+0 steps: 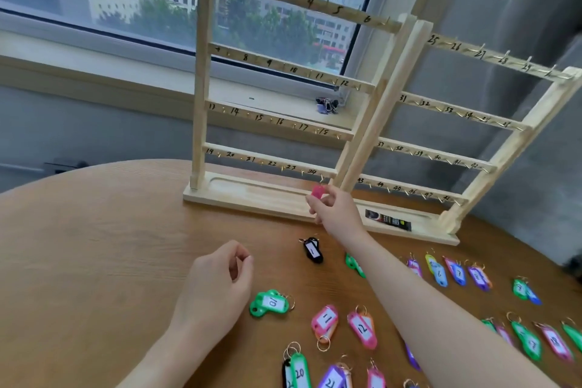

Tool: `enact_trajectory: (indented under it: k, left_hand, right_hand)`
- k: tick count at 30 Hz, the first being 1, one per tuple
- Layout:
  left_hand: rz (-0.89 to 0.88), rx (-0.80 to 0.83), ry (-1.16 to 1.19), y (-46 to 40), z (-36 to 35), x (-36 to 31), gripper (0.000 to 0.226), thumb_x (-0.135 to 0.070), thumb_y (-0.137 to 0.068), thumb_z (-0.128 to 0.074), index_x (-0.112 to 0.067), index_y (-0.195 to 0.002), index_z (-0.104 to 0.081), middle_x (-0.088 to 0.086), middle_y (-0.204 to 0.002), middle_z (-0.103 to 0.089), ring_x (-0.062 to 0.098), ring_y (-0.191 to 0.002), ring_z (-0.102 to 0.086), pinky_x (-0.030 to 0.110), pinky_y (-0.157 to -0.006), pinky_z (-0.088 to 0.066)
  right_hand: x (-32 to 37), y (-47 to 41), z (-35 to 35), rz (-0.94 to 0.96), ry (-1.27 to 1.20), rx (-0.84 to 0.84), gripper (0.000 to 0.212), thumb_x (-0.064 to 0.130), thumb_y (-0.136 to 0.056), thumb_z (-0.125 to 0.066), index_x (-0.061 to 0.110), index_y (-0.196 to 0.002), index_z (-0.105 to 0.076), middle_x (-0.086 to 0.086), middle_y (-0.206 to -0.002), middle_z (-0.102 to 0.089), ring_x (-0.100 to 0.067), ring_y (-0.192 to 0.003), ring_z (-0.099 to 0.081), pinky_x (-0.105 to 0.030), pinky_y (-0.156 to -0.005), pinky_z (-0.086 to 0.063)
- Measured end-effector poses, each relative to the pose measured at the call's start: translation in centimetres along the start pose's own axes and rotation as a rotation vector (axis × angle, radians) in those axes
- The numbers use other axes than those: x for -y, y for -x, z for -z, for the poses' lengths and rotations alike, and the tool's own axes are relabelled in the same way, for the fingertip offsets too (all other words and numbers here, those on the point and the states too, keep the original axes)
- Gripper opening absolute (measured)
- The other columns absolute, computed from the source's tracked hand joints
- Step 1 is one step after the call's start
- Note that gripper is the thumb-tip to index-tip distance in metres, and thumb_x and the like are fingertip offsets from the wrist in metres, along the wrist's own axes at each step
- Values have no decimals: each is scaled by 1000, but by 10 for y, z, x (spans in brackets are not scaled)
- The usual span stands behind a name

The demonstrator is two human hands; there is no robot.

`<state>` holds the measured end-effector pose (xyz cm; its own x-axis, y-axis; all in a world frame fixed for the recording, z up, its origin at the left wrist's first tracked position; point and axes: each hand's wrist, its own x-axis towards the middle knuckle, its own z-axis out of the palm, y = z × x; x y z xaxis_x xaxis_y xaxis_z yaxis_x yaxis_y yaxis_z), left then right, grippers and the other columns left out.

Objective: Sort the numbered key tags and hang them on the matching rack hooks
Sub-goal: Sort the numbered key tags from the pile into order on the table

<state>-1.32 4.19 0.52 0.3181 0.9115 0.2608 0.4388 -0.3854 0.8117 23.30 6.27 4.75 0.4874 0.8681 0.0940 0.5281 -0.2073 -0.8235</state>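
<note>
My right hand (pixel 333 208) pinches a pink key tag (pixel 317 191) just below the hook marked 24 on the left wooden rack (pixel 201 79). A second rack (pixel 472 186) with hooks 25 to 48 stands to its right. My left hand (pixel 217 290) hovers over the table with fingers loosely curled and holds nothing. Loose tags lie on the table: a black tag numbered 1 (pixel 312 250), a green 10 (pixel 270 303), a pink 11 (pixel 326 321), a pink 12 (pixel 362 329), a green 20 (pixel 299 373), and several more to the right.
The round wooden table (pixel 94 246) stands against a window sill (pixel 126 72). A bunch of keys (pixel 327 105) lies on the sill behind the racks. A dark packet (pixel 388 220) rests in the right rack's base tray.
</note>
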Motion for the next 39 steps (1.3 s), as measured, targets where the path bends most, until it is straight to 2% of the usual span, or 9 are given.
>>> enact_trajectory:
  k: [5,9,13,19,22,29,32,35,39]
  left_hand:
    - [25,-10,-3,-1,0,-2,24,-22,-95,-63,-30,-72,-59,-16,-61,-56,9,-57,-52,31,-54,-45]
    - [44,-19,-1,-2,-1,-3,23,-23,-94,-63,-30,-73,-60,-16,-59,-55,7,-56,-51,32,-53,-44]
    - [39,3,-25,-2,0,-3,20,-26,-96,-62,-32,-76,-61,-10,-57,-56,7,-61,-56,30,-53,-46]
    - [39,3,-41,-3,1,-6,19,-24,-96,-61,-31,-78,-61,-9,-57,-53,6,-61,-55,17,-50,-38]
    - [40,17,-59,-3,2,-6,15,-25,-97,-60,-28,-84,-64,-7,-62,-56,9,-62,-55,23,-53,-41]
    - [9,24,-85,1,3,-8,10,-20,-97,-61,-22,-89,-65,-5,-66,-58,11,-66,-56,28,-57,-45]
    - [8,27,-107,2,2,-9,10,-19,-97,-60,-21,-88,-64,-5,-68,-57,9,-68,-54,22,-56,-38]
    - [18,30,-109,1,2,-8,10,-20,-96,-61,-21,-87,-65,-3,-71,-61,9,-71,-55,28,-60,-42]
    - [10,42,-138,-3,2,-4,7,-20,-95,-62,-20,-89,-66,-2,-76,-63,22,-79,-58,35,-71,-43]
  right_hand:
    - [-4,3,6,33,-95,-27,16,24,-101,-61,13,-102,-72,0,-74,-66,-5,-60,-58,-20,-62,-48]
    - [-6,8,8,63,-119,2,23,25,-103,-58,9,-92,-72,-1,-64,-59,-10,-57,-54,-24,-59,-44]
    - [2,7,16,105,-109,-41,26,25,-103,-57,16,-81,-70,-2,-64,-60,-10,-57,-55,-25,-61,-46]
    - [14,24,34,80,-253,-50,19,15,-103,-56,6,-96,-72,-6,-81,-75,-19,-62,-67,-26,-55,-47]
    - [5,48,42,72,-195,-14,17,19,-104,-55,13,-100,-71,-5,-85,-77,-20,-65,-68,-26,-58,-49]
    - [-7,112,73,-11,-129,64,16,7,-101,-54,10,-100,-69,-7,-73,-74,-20,-60,-64,-30,-59,-48]
    - [-14,142,92,-53,-90,76,19,8,-100,-54,16,-94,-70,-6,-54,-59,-21,-55,-55,-35,-65,-45]
    - [-20,173,108,-95,-118,91,24,12,-87,-51,23,-79,-70,-9,-48,-47,-22,-46,-40,-29,-56,-38]
    - [-28,214,127,-97,-165,78,23,0,-94,-54,14,-81,-66,-8,-49,-51,-23,-48,-45,-31,-60,-40]
